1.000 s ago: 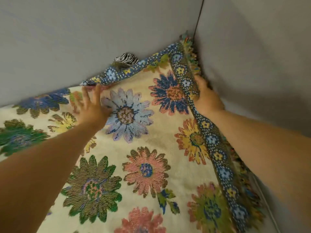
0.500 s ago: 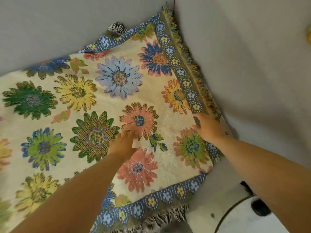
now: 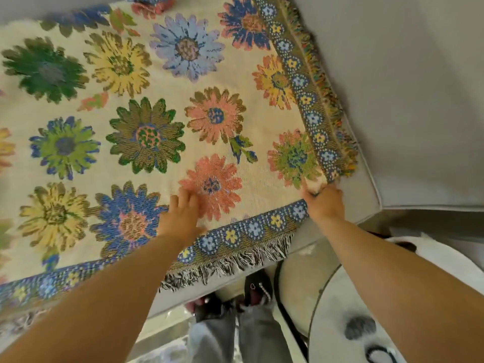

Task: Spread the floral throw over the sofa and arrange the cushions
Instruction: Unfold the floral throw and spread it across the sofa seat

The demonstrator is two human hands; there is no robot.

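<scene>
The cream floral throw (image 3: 167, 82) with a blue flowered border and fringe lies flat over the grey sofa seat (image 3: 366, 205). My left hand (image 3: 182, 214) presses flat on it, fingers spread, beside a pink flower near the front border. My right hand (image 3: 324, 204) pinches a bunched fold of the throw at its front right corner, close to the sofa's armrest (image 3: 406, 100). No cushions are in view.
The grey sofa back and armrest close in the right side. Below the seat edge are my legs in jeans (image 3: 235, 334) on a pale floor. A round white table (image 3: 337, 323) with a dark cable stands at the lower right.
Both hands slid from the back corner of the throw toward the front edge. The right hand now pinches the front corner; the view tilted down, showing the fringe and floor.
</scene>
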